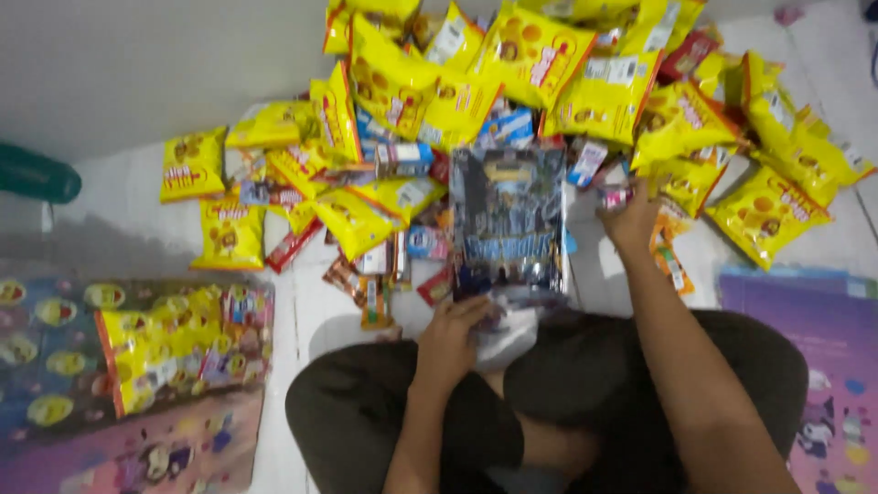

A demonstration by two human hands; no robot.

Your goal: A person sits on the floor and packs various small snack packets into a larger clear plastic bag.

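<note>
I sit cross-legged on a white floor in front of a heap of snack packets, mostly yellow bags with small red and blue ones between them. My left hand grips the bottom of a dark printed plastic bag, which stands upright above my knee with its white lower end bunched at my fingers. My right hand reaches forward into the heap and closes on a small pink and white packet beside the bag.
A clear bag filled with yellow packets lies at the left on colourful printed sheets. A purple printed sheet lies at the right. A green object sits by the wall at far left.
</note>
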